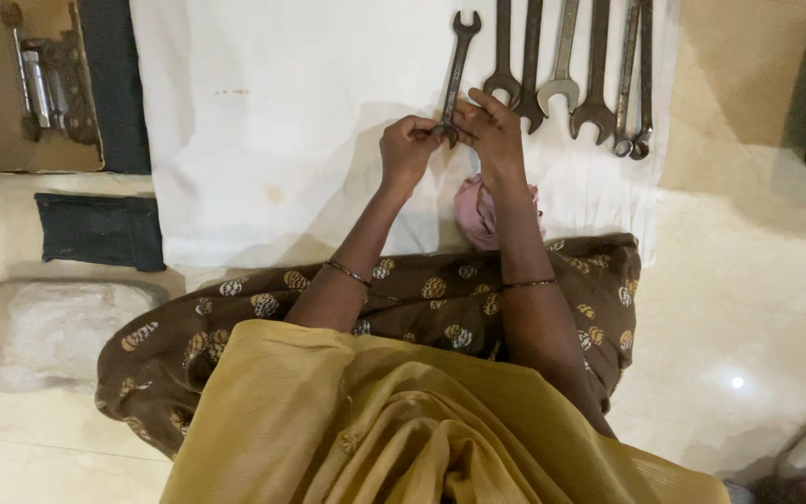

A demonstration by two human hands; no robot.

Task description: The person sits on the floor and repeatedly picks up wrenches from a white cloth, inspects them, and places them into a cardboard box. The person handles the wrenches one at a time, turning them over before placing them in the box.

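Both hands' fingers pinch the lower end of the dark spanner [457, 65]: left hand [407, 149], right hand [491, 131].

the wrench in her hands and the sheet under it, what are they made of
The wrench looks like dark, dull steel: grey metal sheen, open-end jaw. Both hands, left and right, pinch its lower end. The white sheet looks like cloth, matte with soft creases and faint stains, though it could be paper.

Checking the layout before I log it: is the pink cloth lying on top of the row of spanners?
No, the pink cloth lies bunched under the right hand, nearer the person than the row of spanners.
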